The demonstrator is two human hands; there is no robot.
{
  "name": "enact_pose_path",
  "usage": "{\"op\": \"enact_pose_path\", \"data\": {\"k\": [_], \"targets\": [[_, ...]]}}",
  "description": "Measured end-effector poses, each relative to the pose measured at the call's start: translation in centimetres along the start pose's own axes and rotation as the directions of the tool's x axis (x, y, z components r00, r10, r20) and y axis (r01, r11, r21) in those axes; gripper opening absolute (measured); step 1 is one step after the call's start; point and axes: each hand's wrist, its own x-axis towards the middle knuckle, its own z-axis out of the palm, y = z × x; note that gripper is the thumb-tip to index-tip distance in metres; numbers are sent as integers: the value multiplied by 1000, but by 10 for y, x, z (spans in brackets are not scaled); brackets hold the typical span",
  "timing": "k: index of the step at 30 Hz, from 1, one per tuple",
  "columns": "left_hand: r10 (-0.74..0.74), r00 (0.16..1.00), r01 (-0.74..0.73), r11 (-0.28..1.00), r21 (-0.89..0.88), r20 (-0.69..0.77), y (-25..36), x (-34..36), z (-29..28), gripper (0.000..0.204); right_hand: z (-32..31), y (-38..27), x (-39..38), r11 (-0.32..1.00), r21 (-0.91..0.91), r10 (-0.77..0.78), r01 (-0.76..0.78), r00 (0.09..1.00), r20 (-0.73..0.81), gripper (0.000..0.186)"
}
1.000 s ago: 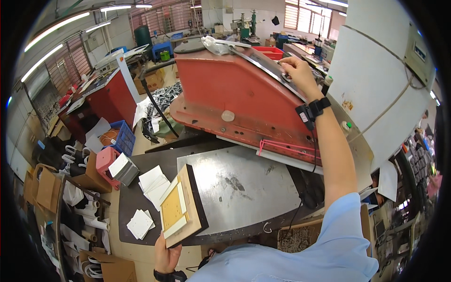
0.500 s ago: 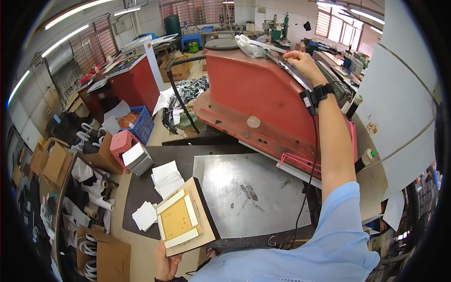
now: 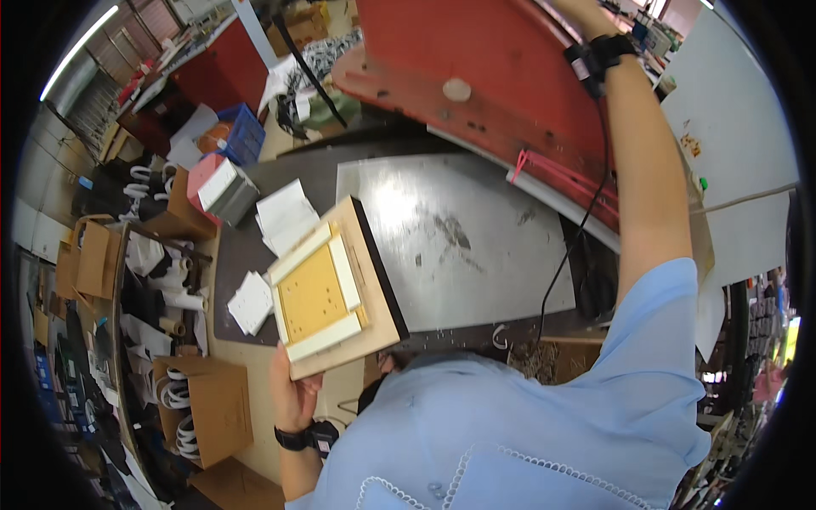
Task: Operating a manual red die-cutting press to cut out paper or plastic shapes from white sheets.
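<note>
My left hand (image 3: 295, 395) grips the lower left corner of a wooden die board (image 3: 374, 280). The board is tilted, with a dark edge, a yellow panel (image 3: 310, 293) dotted with small marks and cream strips around that panel. It is held above the near part of a metal plate (image 3: 459, 246) on a dark worktable. My right arm reaches far forward along a red press head (image 3: 459, 51). Only part of my right hand (image 3: 582, 13) shows at the top edge, its fingers cut off, so what it touches is hidden.
White sheets (image 3: 285, 214) and smaller white cards (image 3: 251, 303) lie left of the board. A stack of grey-white pieces (image 3: 228, 194) stands behind them. A black cable (image 3: 561, 276) hangs from my right wrist across the plate. Cardboard boxes (image 3: 217, 412) and a shelf of rolls stand left.
The view has tipped downward, so the press and table sit higher in the picture. The die board stays in my left hand. My right hand has mostly slipped out past the top edge.
</note>
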Motion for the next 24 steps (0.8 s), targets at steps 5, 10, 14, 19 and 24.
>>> {"op": "enact_pose_path", "data": {"k": [5,10,14,19,24], "targets": [[6,989,-6,1000,-4,-149,-2,-11,-13,31,-100,-149,-125,873,445,-113,-200,805,582,55],[27,959,-31,999,-12,-282,-5,3,-18,30,-137,-206,-285,914,270,-185,-302,283,941,37],[-58,990,61,998,22,-128,3,29,-21,33,-108,-208,-392,831,462,-392,-309,264,881,51],[-101,995,104,981,163,-25,-1,51,-7,37,9,-197,-483,991,83,36,-103,815,578,63],[-178,973,122,937,327,145,-5,68,4,37,20,-261,-484,699,673,-496,-240,515,699,41]]}}
